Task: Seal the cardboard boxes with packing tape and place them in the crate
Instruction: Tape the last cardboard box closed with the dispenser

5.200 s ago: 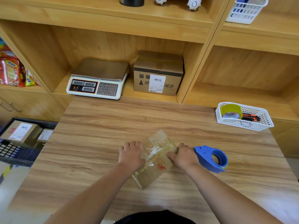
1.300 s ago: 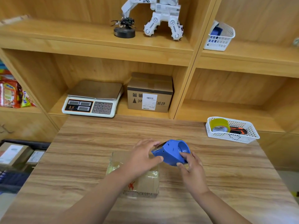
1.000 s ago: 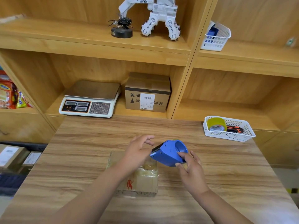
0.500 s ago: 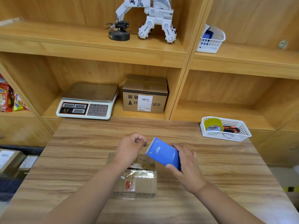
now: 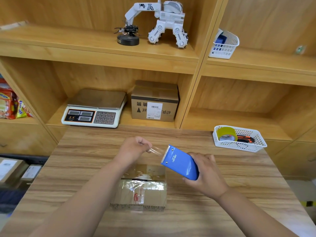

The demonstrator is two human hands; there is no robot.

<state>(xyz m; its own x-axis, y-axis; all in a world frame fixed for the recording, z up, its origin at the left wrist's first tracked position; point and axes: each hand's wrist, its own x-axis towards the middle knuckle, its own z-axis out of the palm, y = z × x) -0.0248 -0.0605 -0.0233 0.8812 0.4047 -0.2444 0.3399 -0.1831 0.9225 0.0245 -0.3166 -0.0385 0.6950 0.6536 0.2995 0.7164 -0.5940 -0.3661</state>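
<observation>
A small cardboard box (image 5: 142, 192) with glossy clear tape on it lies on the wooden table (image 5: 222, 211), under my forearms. My right hand (image 5: 206, 175) grips a blue tape dispenser (image 5: 179, 163) above the box's right end, its toothed blade pointing up and left. My left hand (image 5: 132, 148) pinches the free end of the clear tape (image 5: 156, 150), which is stretched a short way out from the blade. At the far left, below table level, a dark crate (image 5: 10, 195) holds taped boxes (image 5: 9, 170) with white labels.
A white basket (image 5: 253, 146) with a yellowish tape roll (image 5: 226, 134) and an orange knife sits at the table's back right. On the shelf behind are a weighing scale (image 5: 93, 108) and a larger labelled cardboard box (image 5: 154, 101). A toy robot (image 5: 162, 23) stands higher up.
My right hand has picked up the dispenser and turned its blade upward. My left hand has left the box, taken the tape end and drawn a short strip out to the left.
</observation>
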